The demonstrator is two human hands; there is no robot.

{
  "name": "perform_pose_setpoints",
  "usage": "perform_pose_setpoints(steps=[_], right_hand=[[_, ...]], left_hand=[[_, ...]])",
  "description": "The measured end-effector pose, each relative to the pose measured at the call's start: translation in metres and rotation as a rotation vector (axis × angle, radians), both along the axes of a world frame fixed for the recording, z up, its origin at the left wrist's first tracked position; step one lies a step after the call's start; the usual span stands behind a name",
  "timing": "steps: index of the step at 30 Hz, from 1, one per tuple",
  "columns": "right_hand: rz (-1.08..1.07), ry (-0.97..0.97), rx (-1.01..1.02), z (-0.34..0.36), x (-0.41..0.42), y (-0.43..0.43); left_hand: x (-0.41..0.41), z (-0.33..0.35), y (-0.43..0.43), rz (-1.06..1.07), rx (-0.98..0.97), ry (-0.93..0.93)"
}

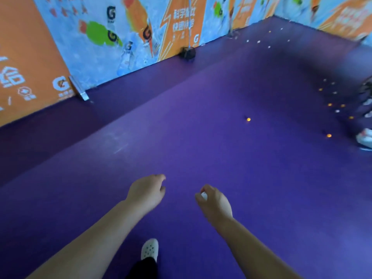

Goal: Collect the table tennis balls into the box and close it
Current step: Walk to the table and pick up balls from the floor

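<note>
Head view: a person walked a purple sports floor with both bare arms held out ahead
Right hand: fingers curled round a white table tennis ball, just visible at the thumb side
Left hand: loosely curled, nothing seen in it, though the palm faced away
Loose balls: one orange ball lay alone well ahead, another orange ball further right, near a shoe at the frame edge; a scatter of orange and white balls sat beyond, with more by the far wall
Box: not in view
Surroundings: sports-drink banners lined the walls; the person's white clog stepped forward
Doing it well, by judgement: keep a light cupped hold so the ball does not slip, use the free left hand for the nearest orange ball, and gather several before seeking the box
</note>
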State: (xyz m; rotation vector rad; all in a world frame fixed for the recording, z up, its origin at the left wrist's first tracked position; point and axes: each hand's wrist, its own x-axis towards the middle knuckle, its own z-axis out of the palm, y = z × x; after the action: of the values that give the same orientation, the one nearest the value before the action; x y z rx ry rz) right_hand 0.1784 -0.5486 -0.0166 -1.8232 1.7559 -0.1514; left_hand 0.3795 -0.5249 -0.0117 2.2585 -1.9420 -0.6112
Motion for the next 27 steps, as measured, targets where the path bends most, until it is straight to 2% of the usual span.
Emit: perform_pose_setpoints(steps=[7,15,21,27], right_hand=[[-0.125,0.060,-0.065,0.028,-0.040,-0.107],[-0.270,0.135,-0.048,0.045,-0.074,-0.246],[-0.474,0.126,-0.043,0.048,-0.141,-0.321],[-0.580,0.152,-0.052,0.043,-0.227,-0.411]], left_hand=[[-0.038,0.020,-0.127,-0.165,-0.051,0.035],[-0.072,0.033,-0.299,-0.311,-0.036,0.090],[-0.146,0.029,-0.405,-0.491,0.031,0.134],[-0.229,0.023,-0.516,-0.601,0.024,0.125]])
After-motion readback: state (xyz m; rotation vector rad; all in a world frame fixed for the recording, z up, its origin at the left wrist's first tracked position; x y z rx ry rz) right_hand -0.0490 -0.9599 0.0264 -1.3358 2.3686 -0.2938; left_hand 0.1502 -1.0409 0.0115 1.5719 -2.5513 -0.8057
